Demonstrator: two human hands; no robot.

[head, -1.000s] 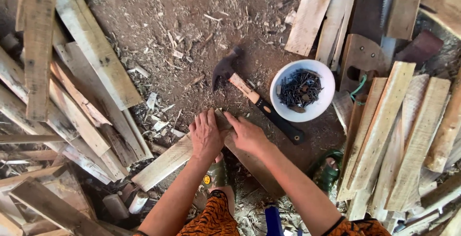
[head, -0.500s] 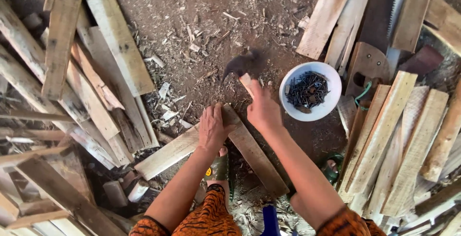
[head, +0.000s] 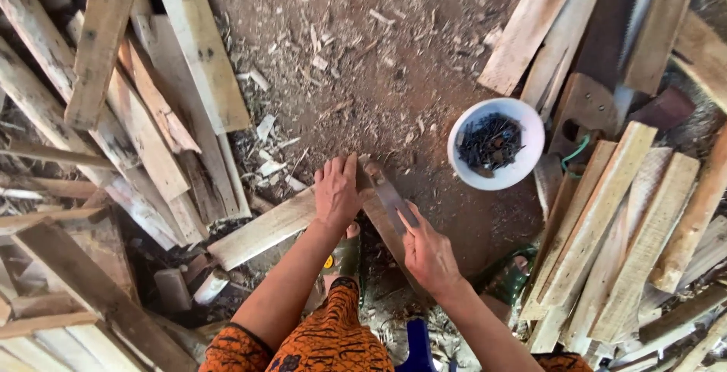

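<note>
My left hand [head: 337,190] lies flat, fingers apart, on the end of a pale wooden plank [head: 261,232] where it meets a second, darker plank [head: 384,230] running towards me. My right hand [head: 430,255] is closed on a hammer [head: 388,194]. The hammer is blurred and stretches up-left over the darker plank to just beside my left fingers. A white bowl [head: 530,126] holding dark nails sits on the dirt to the right of both hands.
Piles of rough planks [head: 136,115] lie at the left, and more boards [head: 628,221] at the right. A handsaw [head: 587,107] rests by the bowl. Wood chips cover the dirt. My feet in green footwear [head: 344,255] are below the planks.
My right hand reached up to the hammer lying on the ground near the bowl, took it, and brought it back down over the planks. The left hand stayed pressed on the plank.
</note>
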